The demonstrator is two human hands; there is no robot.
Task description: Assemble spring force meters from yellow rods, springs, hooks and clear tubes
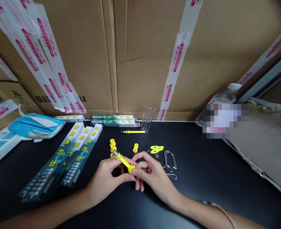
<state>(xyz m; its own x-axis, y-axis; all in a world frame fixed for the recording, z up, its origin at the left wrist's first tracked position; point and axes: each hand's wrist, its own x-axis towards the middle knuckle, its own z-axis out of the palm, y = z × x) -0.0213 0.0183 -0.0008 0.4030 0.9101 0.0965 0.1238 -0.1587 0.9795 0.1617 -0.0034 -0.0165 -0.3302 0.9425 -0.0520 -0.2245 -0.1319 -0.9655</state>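
Note:
A yellow spring-scale rod (124, 161) with a silver metal end slants up and to the left between my hands. My left hand (108, 173) is closed on it, fingers behind the shaft. At its lower end is a yellow cap (131, 169), which my right hand (152, 171) pinches between thumb and fingers. Just beyond my left hand lie several yellow caps (112, 145), partly hidden by the rod. Farther out are two more yellow caps (135, 148). Yellow forked pieces (157, 149), small springs (156, 156) and metal hooks (170, 159) lie beyond my right hand.
Another yellow rod (133, 132) lies near clear tubes (148, 119) at the back. Printed spring-scale boxes (83, 156) lie left; more boxes (113, 121) line the cardboard wall (145, 63). A blue tissue pack (37, 125), plastic bottle (228, 94) and beige bag (266, 143) flank the black table.

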